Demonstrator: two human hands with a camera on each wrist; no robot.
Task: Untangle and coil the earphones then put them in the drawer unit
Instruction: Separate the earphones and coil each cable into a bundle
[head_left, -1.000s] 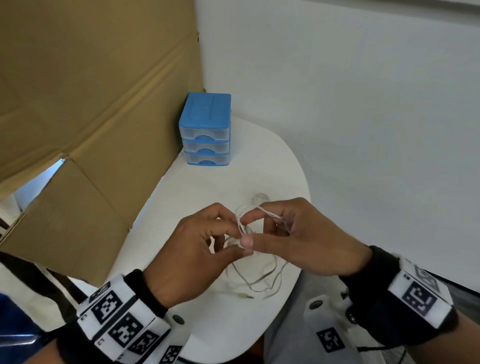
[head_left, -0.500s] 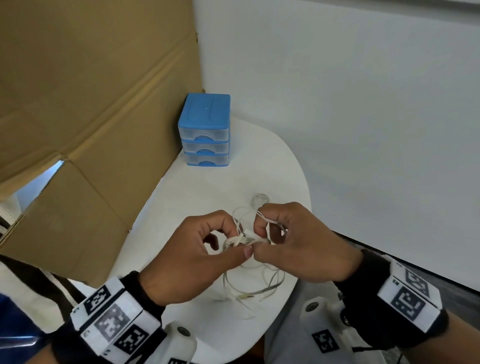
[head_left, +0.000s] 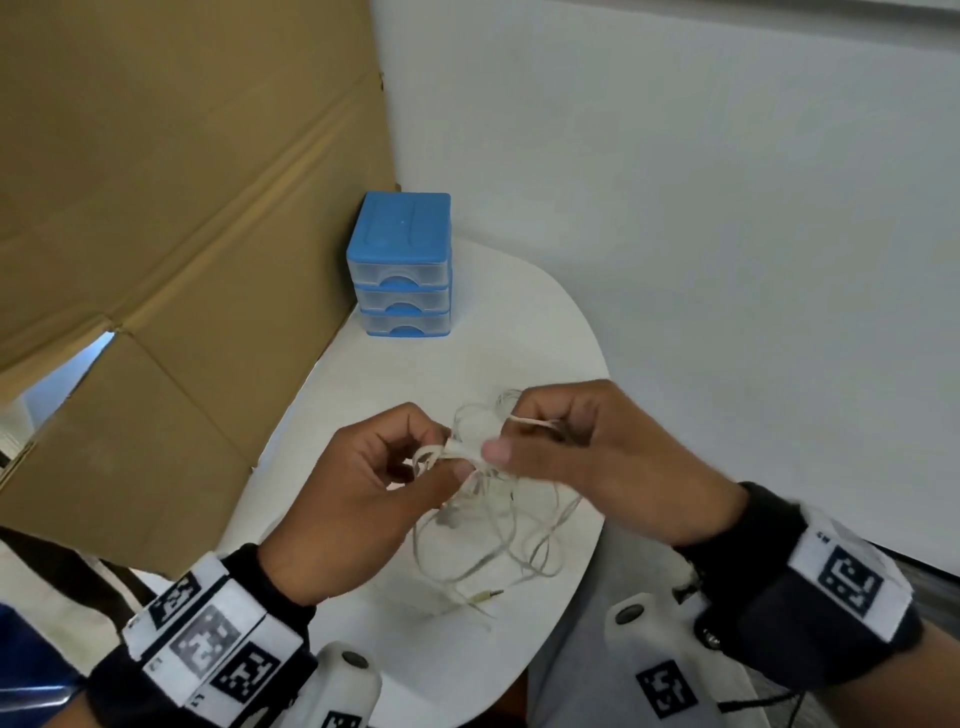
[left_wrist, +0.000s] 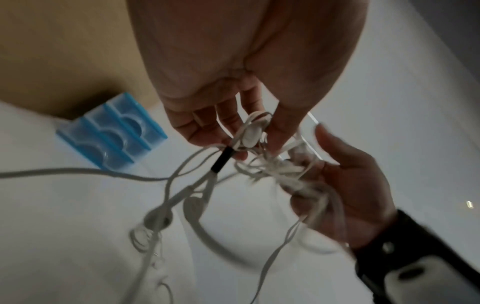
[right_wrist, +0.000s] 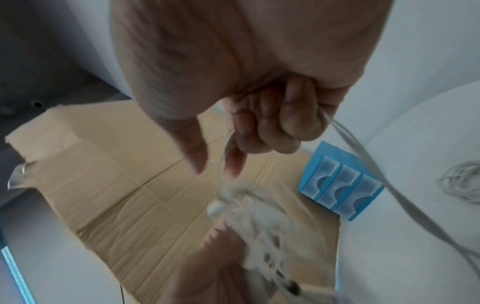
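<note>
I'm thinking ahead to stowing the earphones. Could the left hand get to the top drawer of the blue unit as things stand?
Probably not yet. The path over the table to the drawer unit looks free, but the left hand is pinching the tangled earphones, as is the right hand.

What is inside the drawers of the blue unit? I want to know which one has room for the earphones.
All three drawers of the drawer unit are closed. Their clear fronts look empty, but what lies deeper inside cannot be seen.
</note>
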